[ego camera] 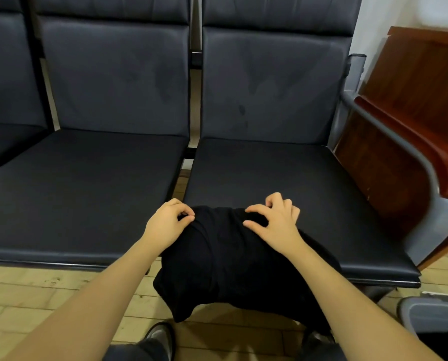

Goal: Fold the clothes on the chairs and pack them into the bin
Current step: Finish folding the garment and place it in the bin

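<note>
No readable text or labels anywhere.

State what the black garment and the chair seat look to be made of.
Black garment: soft matte fabric, likely cotton knit; it bunches and drapes over the seat edge. Chair seat: smooth, faintly shiny padded upholstery, probably leather or vinyl; which one is unclear.

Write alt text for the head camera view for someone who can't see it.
Two bare hands pinch the top edge of a black garment draped over the front of a dark chair seat: left hand, right hand. Its lower part hangs toward the floor, and a grey bin sits at lower right.
</note>
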### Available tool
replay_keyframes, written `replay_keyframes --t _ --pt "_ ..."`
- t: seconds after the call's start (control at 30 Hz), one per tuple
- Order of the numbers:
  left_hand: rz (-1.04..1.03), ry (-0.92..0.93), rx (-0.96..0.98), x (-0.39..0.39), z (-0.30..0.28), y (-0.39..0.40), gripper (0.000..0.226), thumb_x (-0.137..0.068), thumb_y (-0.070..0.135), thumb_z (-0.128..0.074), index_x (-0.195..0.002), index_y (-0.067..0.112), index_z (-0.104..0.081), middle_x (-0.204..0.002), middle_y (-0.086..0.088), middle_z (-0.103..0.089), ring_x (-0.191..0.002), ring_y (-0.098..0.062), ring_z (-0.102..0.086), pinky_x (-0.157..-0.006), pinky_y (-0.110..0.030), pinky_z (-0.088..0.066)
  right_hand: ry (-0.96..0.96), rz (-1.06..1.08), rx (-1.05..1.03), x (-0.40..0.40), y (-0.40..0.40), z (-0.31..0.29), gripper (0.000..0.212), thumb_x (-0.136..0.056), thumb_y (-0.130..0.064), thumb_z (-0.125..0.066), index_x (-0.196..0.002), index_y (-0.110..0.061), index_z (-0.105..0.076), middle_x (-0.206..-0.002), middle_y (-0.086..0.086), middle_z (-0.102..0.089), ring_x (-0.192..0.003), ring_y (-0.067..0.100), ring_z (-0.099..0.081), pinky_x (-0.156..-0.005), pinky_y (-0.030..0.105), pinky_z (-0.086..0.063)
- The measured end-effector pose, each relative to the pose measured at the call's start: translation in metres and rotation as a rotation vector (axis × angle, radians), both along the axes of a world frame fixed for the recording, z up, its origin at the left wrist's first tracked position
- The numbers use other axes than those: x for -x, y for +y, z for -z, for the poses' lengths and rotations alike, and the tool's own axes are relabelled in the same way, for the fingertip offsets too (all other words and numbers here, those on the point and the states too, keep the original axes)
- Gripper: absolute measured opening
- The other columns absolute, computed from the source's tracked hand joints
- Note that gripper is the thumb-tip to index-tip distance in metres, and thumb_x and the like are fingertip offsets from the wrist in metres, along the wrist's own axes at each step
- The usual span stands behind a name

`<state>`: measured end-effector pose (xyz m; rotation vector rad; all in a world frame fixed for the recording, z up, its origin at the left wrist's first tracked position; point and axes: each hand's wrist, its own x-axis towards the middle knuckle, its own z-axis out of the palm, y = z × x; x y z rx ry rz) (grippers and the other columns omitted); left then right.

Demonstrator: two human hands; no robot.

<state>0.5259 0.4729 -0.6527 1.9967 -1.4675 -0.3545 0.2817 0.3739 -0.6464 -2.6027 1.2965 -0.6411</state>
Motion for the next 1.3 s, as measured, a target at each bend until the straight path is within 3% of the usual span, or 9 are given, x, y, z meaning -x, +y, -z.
replay_keyframes --t 0.13,0.33,0.5,0.63,0.77,0.93,1.07,1.2,1.3 --pt "-0.025 -0.020 0.080 -0.003 -0.002 0.000 0.009 -0.091 0.018 -0.060 -0.083 0.019 -0.063 -0.097 0.009 -0.053 -0.089 -0.012 -0.056 -0.089 -0.035 -0.046 -0.034 0.064 -0.019 -0.010 -0.002 0.008 0.012 -0.087 -0.039 -0.065 -0.089 -0.027 -0.065 -0.100 -0.007 -0.032 -0.094 0.013 -0.028 -0.084 0.026 -0.009" --pt "-0.009 -0.029 0.187 -0.019 -0.014 0.016 0.006 -0.093 0.014 -0.055 -0.092 0.015 -0.062 -0.098 0.006 -0.056 -0.085 -0.009 -0.056 -0.076 -0.019 -0.041 0.003 0.094 0.034 -0.003 -0.010 0.010 0.008 -0.089 -0.032 -0.064 -0.090 -0.024 -0.063 -0.100 -0.006 -0.033 -0.093 0.013 -0.028 -0.083 0.025 -0.009" --pt "0.128 -0.185 0.036 -0.027 -0.001 0.029 0.006 -0.094 0.017 -0.055 -0.092 0.019 -0.061 -0.091 0.006 -0.061 -0.081 -0.012 -0.060 -0.074 -0.029 -0.049 0.042 0.074 0.068 0.005 -0.015 0.009 0.008 -0.089 -0.033 -0.064 -0.090 -0.026 -0.063 -0.099 -0.006 -0.033 -0.092 0.014 -0.028 -0.083 0.026 -0.009" --pt "0.036 -0.077 -0.018 -0.023 0.001 0.024 0.015 -0.097 0.027 -0.050 -0.098 0.019 -0.062 -0.087 0.005 -0.063 -0.078 -0.011 -0.060 -0.070 -0.030 -0.050 0.062 0.064 0.074 0.007 -0.016 0.009 0.009 -0.090 -0.034 -0.062 -0.093 -0.026 -0.063 -0.100 -0.006 -0.032 -0.093 0.013 -0.026 -0.083 0.026 -0.008" --pt "-0.013 -0.218 0.010 -0.015 0.001 0.014 0.023 -0.095 0.035 -0.051 -0.101 0.016 -0.062 -0.097 0.004 -0.059 -0.086 -0.014 -0.057 -0.073 -0.027 -0.045 0.065 0.065 0.074 0.008 -0.016 0.008 0.009 -0.090 -0.037 -0.061 -0.093 -0.028 -0.063 -0.099 -0.007 -0.032 -0.092 0.013 -0.027 -0.084 0.026 -0.010" --pt "-0.006 -0.051 -0.073 -0.007 0.004 0.005 0.026 -0.092 0.039 -0.056 -0.110 0.021 -0.059 -0.109 0.006 -0.053 -0.101 -0.014 -0.053 -0.087 -0.038 -0.049 0.050 0.071 0.063 0.021 -0.018 0.006 0.011 -0.090 -0.042 -0.060 -0.096 -0.034 -0.065 -0.098 -0.007 -0.034 -0.092 0.011 -0.028 -0.082 0.023 -0.008" --pt "-0.064 0.015 -0.005 -0.008 0.006 0.004 0.009 -0.093 0.024 -0.056 -0.090 0.016 -0.060 -0.099 0.002 -0.053 -0.093 -0.018 -0.055 -0.083 -0.036 -0.048 0.026 0.100 0.030 0.034 -0.018 0.005 0.021 -0.096 -0.040 -0.050 -0.114 -0.035 -0.059 -0.101 -0.009 -0.037 -0.094 0.011 -0.030 -0.086 0.026 -0.012" --pt "-0.051 -0.055 0.033 -0.002 0.002 0.004 0.012 -0.096 0.022 -0.051 -0.091 0.012 -0.056 -0.101 0.000 -0.051 -0.085 -0.019 -0.056 -0.079 -0.036 -0.049 -0.006 0.159 -0.012 0.043 -0.016 0.004 0.024 -0.099 -0.028 -0.044 -0.120 -0.026 -0.056 -0.104 -0.010 -0.041 -0.096 0.010 -0.032 -0.088 0.027 -0.015" --pt "-0.099 -0.010 0.116 0.000 -0.009 0.006 0.012 -0.098 0.021 -0.047 -0.093 0.012 -0.052 -0.092 0.001 -0.054 -0.079 -0.017 -0.055 -0.072 -0.035 -0.048 0.020 0.170 -0.026 0.053 -0.016 0.001 0.022 -0.099 -0.021 -0.043 -0.116 -0.021 -0.056 -0.105 -0.009 -0.044 -0.097 0.011 -0.034 -0.089 0.027 -0.018"
